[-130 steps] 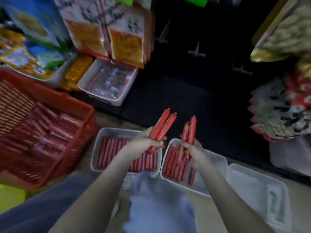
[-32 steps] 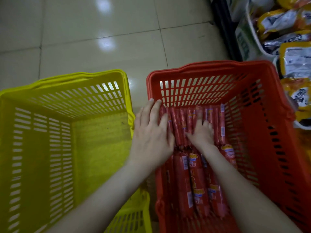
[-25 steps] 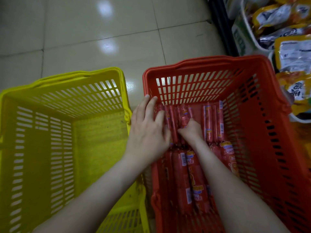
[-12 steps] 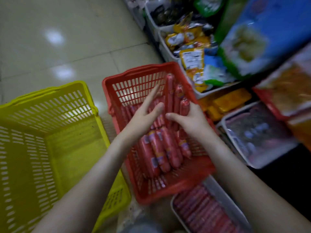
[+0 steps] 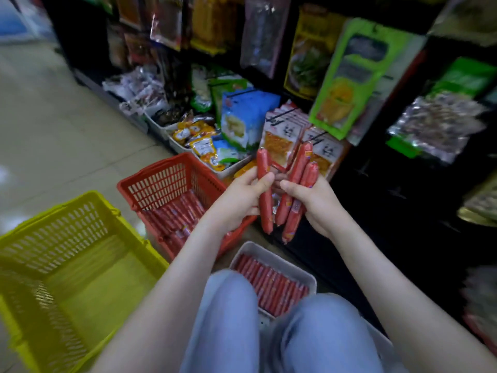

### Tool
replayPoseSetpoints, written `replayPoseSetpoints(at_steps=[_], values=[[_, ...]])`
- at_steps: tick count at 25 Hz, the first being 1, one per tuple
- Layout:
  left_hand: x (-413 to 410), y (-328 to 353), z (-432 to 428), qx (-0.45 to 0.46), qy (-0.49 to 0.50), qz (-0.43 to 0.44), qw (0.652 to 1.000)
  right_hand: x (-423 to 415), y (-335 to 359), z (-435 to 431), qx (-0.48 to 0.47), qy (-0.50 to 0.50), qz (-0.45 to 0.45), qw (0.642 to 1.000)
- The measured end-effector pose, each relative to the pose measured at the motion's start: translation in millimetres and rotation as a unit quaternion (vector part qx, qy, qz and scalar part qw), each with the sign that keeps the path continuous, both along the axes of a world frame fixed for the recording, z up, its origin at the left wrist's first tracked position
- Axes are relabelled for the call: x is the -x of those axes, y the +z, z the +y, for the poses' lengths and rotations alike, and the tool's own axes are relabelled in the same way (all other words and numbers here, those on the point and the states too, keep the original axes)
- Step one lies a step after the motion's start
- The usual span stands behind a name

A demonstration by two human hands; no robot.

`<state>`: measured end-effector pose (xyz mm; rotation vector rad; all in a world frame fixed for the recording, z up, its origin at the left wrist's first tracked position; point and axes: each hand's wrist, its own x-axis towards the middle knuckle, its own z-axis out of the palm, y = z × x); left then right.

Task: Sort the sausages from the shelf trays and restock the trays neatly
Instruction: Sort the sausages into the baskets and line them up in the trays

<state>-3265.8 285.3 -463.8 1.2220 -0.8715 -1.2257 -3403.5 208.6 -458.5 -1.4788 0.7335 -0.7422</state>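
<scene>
A single long red plastic-skinned sausage (image 5: 266,208) stands nearly upright in the left hand (image 5: 242,203), thumb and curled fingers clamped round its middle. Just beside it, the right hand (image 5: 316,204) grips a small bunch of the same red sausages (image 5: 300,170), two or perhaps three, fanned out and leaning right, their lower ends hanging below the palm. The thumbs of the two hands nearly touch, and both hands are held in the air in front of the lowest shelf.

Below the hands, a white rectangular plastic tray (image 5: 282,262) lies on the floor at the foot of the shelf, packed with a tidy row of red sausages (image 5: 271,284); its near edge is hidden behind the person's knees in light blue jeans (image 5: 228,305). To the left of the tray sits a red slatted plastic basket (image 5: 161,184), with more red sausages (image 5: 174,214) lying along its bottom. A yellow slatted plastic basket (image 5: 53,238) stands just left of the red one, on the pale tiled floor (image 5: 53,130).

Behind the hands, blurred snack packets hang on the dark shelf, among them a blue bag (image 5: 247,117) and a green one (image 5: 357,76).
</scene>
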Motion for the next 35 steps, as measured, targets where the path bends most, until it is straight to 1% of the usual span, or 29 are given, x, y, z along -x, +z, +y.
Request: replayPoseSetpoints(at_steps=[2,4,6,8,10,13,15,16,17,18,19,20,22,24,26,28,29,31,32,33,34,35], values=[[29,16,12,0.0,-0.011,-0.024,1.0,32,14,17,-0.011,-0.014,-0.033,0.999],[52,25,15,-0.002,-0.021,-0.045,0.999,57,25,28,-0.009,-0.018,-0.042,0.999],[72,29,8,-0.004,-0.047,-0.058,0.997,76,30,29,0.004,-0.04,-0.026,0.999],[92,28,-6,-0.004,-0.064,-0.043,0.997,93,28,21,0.005,-0.053,-0.006,0.999],[108,15,-25,-0.026,-0.086,-0.02,0.996,108,15,8,-0.015,-0.062,0.016,0.998],[130,-35,-65,-0.097,-0.142,0.002,0.985,133,-36,-17,-0.074,-0.093,0.06,0.991],[148,-84,-88,-0.145,-0.187,-0.006,0.972,153,-86,-28,-0.136,-0.139,0.087,0.977],[160,-113,-100,-0.165,-0.202,-0.037,0.965,166,-114,-32,-0.166,-0.163,0.102,0.967],[177,-147,-113,-0.175,-0.217,-0.103,0.955,184,-148,-34,-0.201,-0.194,0.118,0.953],[192,-180,-122,-0.172,-0.223,-0.2,0.939,202,-181,-34,-0.234,-0.233,0.133,0.935],[205,-214,-127,-0.166,-0.223,-0.301,0.912,223,-214,-32,-0.262,-0.282,0.156,0.91],[218,-247,-129,-0.157,-0.233,-0.376,0.883,247,-250,-29,-0.283,-0.334,0.181,0.881],[239,-307,-123,-0.129,-0.299,-0.473,0.818,294,-311,-19,-0.301,-0.405,0.246,0.828],[256,-356,-112,-0.086,-0.37,-0.54,0.752,332,-362,-6,-0.32,-0.435,0.288,0.791],[272,-396,-105,-0.045,-0.416,-0.593,0.688,361,-404,8,-0.349,-0.465,0.319,0.748],[288,-424,-102,-0.043,-0.453,-0.626,0.634,383,-434,16,-0.35,-0.489,0.359,0.714],[293,-435,-100,-0.044,-0.461,-0.637,0.617,391,-444,17,-0.348,-0.486,0.39,0.7],[298,-451,-95,-0.031,-0.453,-0.66,0.598,401,-458,17,-0.348,-0.473,0.456,0.668],[301,-460,-91,-0.017,-0.445,-0.675,0.589,405,-467,17,-0.347,-0.467,0.47,0.664],[302,-464,-89,-0.003,-0.432,-0.688,0.583,405,-471,18,-0.339,-0.46,0.472,0.672],[303,-466,-87,0.009,-0.423,-0.703,0.572,402,-473,21,-0.32,-0.446,0.473,0.689],[304,-468,-85,0.015,-0.421,-0.718,0.554,399,-477,27,-0.286,-0.423,0.493,0.705]])
